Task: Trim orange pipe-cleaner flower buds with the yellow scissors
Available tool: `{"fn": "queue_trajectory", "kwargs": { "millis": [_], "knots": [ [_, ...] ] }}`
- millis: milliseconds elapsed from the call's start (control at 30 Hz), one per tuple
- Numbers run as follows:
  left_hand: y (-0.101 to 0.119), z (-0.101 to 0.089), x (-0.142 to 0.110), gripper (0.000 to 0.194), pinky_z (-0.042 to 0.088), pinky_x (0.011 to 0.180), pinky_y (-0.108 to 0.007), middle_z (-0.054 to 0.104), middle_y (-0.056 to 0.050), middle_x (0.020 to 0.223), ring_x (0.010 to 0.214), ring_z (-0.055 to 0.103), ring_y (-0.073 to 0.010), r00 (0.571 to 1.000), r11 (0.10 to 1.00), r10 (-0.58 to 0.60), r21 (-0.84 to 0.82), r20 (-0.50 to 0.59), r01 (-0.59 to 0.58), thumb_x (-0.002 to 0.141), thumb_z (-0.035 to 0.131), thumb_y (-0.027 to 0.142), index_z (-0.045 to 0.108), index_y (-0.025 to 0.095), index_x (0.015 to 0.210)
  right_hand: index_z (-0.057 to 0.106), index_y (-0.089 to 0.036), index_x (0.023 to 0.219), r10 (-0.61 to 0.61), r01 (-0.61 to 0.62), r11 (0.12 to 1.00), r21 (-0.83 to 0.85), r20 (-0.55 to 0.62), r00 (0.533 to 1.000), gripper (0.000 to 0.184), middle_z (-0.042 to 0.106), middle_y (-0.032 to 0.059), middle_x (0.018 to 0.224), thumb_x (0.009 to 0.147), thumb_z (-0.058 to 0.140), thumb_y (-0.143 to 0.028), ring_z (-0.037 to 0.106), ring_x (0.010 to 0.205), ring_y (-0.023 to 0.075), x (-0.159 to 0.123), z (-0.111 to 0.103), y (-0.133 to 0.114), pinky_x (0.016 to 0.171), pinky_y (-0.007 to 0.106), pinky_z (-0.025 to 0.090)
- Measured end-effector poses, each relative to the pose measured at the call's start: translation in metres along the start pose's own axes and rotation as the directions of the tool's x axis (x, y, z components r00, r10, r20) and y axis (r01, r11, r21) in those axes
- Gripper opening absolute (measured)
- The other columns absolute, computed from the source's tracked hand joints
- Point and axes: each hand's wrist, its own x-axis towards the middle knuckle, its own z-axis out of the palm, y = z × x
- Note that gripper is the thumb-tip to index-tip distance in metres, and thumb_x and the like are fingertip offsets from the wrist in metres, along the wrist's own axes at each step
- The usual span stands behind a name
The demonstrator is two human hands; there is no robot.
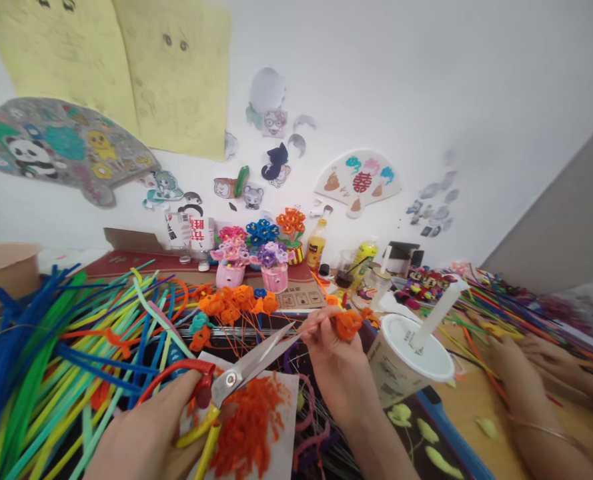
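Observation:
My left hand is closed around the handles of a pair of scissors with red grips; yellow parts show beside the fingers. The metal blades are slightly apart and point toward my right hand. Pinched in my right hand is an orange pipe-cleaner flower, its bloom to the right and its stem side toward the blade tips. I cannot tell whether the blades touch the stem. Under the scissors lies white paper covered with orange fuzz trimmings. Just beyond, several finished orange flowers on wire stems lie bunched together.
Many coloured pipe cleaners lie at left. A lidded cup with a straw stands close by my right wrist. Behind are potted pipe-cleaner flowers and bottles. Another person's hands work at right.

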Motion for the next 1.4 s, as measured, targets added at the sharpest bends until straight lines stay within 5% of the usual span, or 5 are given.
{"fn": "queue_trajectory", "kwargs": {
  "millis": [500,1000,1400],
  "knots": [
    [0.012,-0.008,0.004,0.017,0.047,0.048,-0.02,0.074,-0.002,0.069,0.055,0.066,-0.0173,0.997,0.995,0.074,-0.07,-0.002,-0.074,0.075,0.047,0.036,0.059,0.026,0.067,0.069,-0.021,0.064,0.021,-0.02,0.999,0.031,-0.024,0.999,0.016,0.06,-0.0024,0.066,0.062,0.085,-0.025,0.054,0.063,0.0106,0.0,0.0,-0.001,0.063,0.022,0.046],
    [0.01,-0.003,0.006,0.015,0.047,0.047,-0.019,0.072,-0.001,0.063,0.047,0.063,-0.0154,0.991,0.969,0.131,-0.213,0.022,-0.124,0.073,0.049,0.032,0.062,0.028,0.066,0.068,-0.021,0.065,0.018,-0.017,0.999,0.039,-0.023,1.0,0.016,0.06,-0.0022,0.065,0.063,0.084,-0.023,0.053,0.063,0.0112,0.0,-0.001,-0.002,0.063,0.024,0.046],
    [0.012,-0.01,0.008,0.018,0.046,0.047,-0.022,0.074,-0.003,0.061,0.049,0.065,-0.0188,0.996,0.98,0.078,-0.184,0.034,-0.071,0.068,0.051,0.034,0.065,0.026,0.06,0.069,-0.021,0.068,0.02,-0.017,0.998,0.054,-0.059,0.998,0.015,0.06,-0.0027,0.067,0.065,0.083,-0.022,0.054,0.064,0.011,0.002,-0.004,0.0,0.064,0.024,0.047]
  ]
}}
